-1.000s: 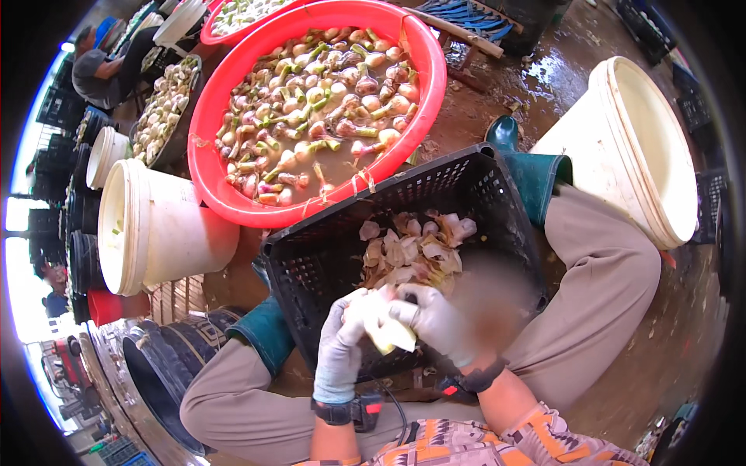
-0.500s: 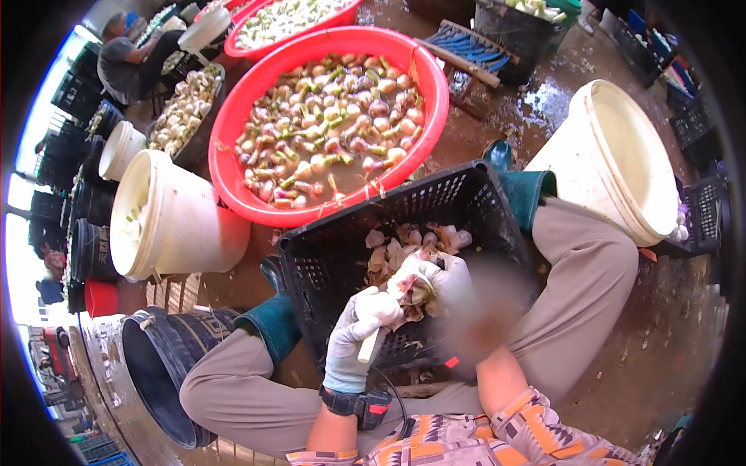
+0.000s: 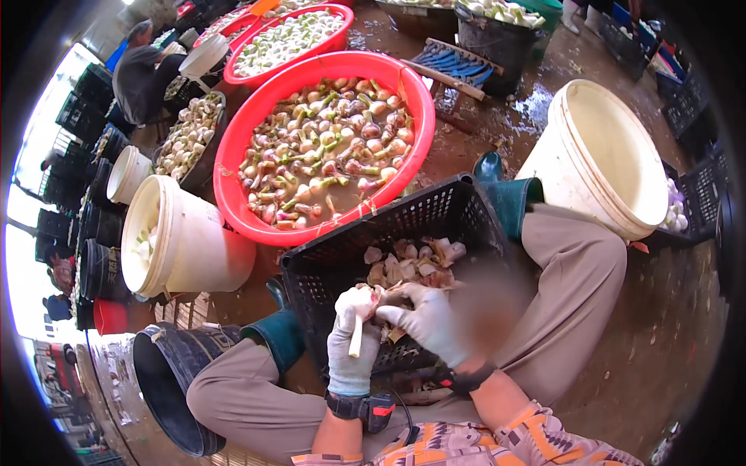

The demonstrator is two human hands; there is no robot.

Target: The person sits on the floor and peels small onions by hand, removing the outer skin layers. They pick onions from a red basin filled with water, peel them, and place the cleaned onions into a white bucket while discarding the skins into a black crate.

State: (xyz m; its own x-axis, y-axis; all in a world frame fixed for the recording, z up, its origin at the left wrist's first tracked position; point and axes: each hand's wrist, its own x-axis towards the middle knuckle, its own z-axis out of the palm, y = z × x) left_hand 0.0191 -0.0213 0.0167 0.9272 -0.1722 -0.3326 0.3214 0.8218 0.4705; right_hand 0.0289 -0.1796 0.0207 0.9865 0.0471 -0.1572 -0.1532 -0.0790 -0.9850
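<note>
My gloved left hand (image 3: pixel 350 359) grips a white garlic bulb (image 3: pixel 356 299), reddish on its right side, with a pale stem (image 3: pixel 355 342) hanging down over the palm. My gloved right hand (image 3: pixel 423 326) has thumb and fingers closed on papery skin (image 3: pixel 392 297) at the bulb's right side. Both hands are over a black perforated crate (image 3: pixel 326 256) between my legs, with loose peels (image 3: pixel 416 262) in it. A blurred patch hides what lies just right of my right hand.
A red tub (image 3: pixel 228 167) of garlic in water stands beyond the crate. White buckets flank me, left (image 3: pixel 202 248) and right (image 3: pixel 544 182). A dark bucket (image 3: pixel 183 388) is at lower left. Other tubs, crates and a seated person (image 3: pixel 140 74) are further back.
The bulb has turned in my left hand, its stem swinging from the right to point down. The bunch of loose skin at my right fingers shows less. The whole view has shifted.
</note>
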